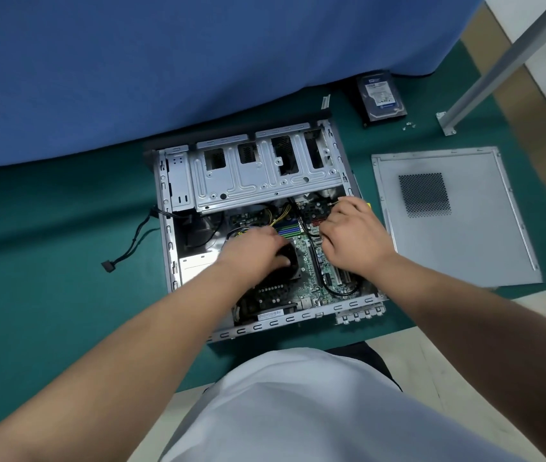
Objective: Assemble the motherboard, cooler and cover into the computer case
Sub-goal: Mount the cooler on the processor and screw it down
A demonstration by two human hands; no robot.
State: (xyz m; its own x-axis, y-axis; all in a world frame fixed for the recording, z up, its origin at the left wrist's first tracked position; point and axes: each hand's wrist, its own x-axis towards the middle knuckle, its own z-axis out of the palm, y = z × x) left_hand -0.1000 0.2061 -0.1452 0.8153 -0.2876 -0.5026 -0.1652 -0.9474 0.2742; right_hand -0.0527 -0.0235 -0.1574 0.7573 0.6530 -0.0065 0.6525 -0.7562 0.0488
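The open grey computer case (178, 195) lies flat on the green table. Its motherboard (308, 288) is inside, partly hidden by my hands and by black cables. My left hand (258, 255) reaches into the middle of the case and grips the black cooler (293, 261) sitting on the board, thumb on its near side. My right hand (354, 238) is curled over the board's right part and appears to pinch a thin screwdriver (334, 202), with a bit of yellow handle showing at the knuckles. The grey cover (464, 248), with a mesh vent, lies flat to the right of the case.
A hard drive (381, 95) lies at the back right, with a few loose screws (409, 126) beside it. A black cable with a connector (109, 265) trails out of the case's left side. A blue cloth (165, 61) hangs behind, and a metal post (498, 71) stands at the right.
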